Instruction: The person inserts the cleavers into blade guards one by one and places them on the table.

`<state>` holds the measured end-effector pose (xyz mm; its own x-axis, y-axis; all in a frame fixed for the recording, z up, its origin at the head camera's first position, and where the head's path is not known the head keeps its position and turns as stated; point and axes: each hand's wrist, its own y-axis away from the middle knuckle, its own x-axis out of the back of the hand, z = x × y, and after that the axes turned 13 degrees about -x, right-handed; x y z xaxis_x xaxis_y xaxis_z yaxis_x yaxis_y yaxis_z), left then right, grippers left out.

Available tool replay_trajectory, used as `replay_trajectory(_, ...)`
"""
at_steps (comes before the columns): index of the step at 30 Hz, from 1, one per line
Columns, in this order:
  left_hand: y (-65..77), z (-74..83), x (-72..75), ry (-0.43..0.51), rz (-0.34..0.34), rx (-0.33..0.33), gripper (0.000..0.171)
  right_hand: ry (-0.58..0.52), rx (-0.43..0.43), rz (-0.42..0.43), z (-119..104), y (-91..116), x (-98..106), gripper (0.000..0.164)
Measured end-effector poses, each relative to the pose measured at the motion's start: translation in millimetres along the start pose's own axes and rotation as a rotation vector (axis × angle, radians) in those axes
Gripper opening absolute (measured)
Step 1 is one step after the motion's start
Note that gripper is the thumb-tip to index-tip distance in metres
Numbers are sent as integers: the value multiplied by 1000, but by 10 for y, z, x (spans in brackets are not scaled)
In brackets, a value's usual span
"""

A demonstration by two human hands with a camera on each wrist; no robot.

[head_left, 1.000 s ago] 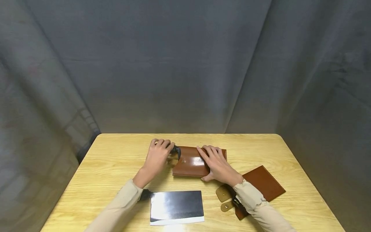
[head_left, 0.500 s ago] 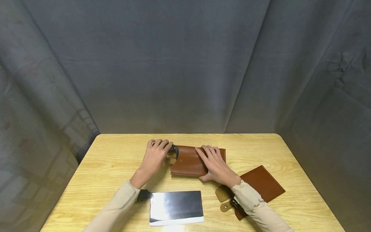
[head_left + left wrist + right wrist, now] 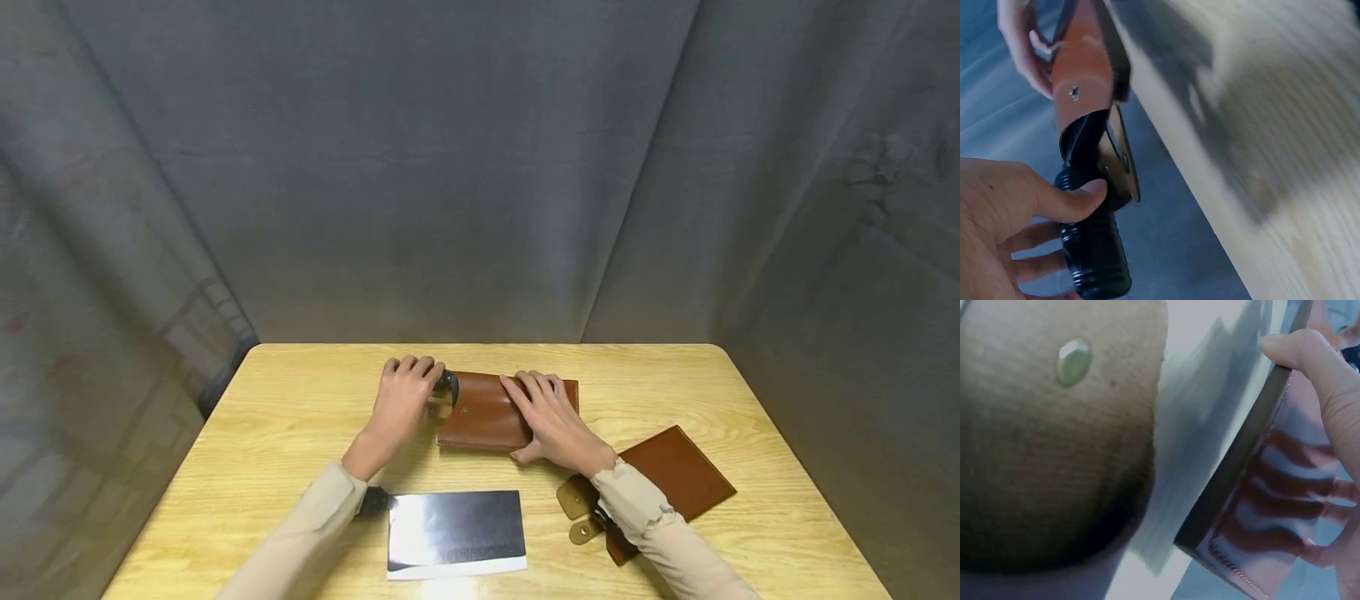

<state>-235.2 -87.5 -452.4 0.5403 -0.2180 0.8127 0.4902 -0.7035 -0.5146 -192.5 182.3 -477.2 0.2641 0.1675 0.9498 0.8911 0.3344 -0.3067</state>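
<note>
My left hand grips a black ribbed knife handle, the thumb pressed along it in the left wrist view. That handle sticks out of the open end of a brown leather sheath, which hides the blade. Straps with metal snaps hang loose beside the handle. My right hand holds the sheath's other end, thumb on the near edge and fingers spread over the top face. In the right wrist view, the sheath's stitched edge is visible below the thumb.
A bare cleaver lies nearer on the wooden table, its black handle partly behind the left sleeve. At the right, a second brown sheath with loose tan straps lies partly under the right forearm. Grey curtains surround the table.
Both hands have shifted slightly left together with the sheath and handle. My grips look the same; the bare cleaver and second sheath stay in place.
</note>
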Motion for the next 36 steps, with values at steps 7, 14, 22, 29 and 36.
replay_trajectory(7, -7, -23, -19, 46, -37, 33, 60, -28, -6, 13, 27, 3, -1, 120)
replay_trajectory(14, 35, -29, -100, 82, -60, 9, 63, -25, -2, -11, 49, 33, -19, 118)
replay_trajectory(22, -21, -118, -142, 96, -97, -40, 48, -19, -6, -43, 68, -24, -63, 115)
replay_trajectory(29, -13, -128, -218, 127, -123, -14, 44, -55, -1, -55, 87, -59, -96, 114)
replay_trajectory(36, -2, -138, -265, 166, -121, 70, 39, -100, 38, -59, 108, -152, -137, 116)
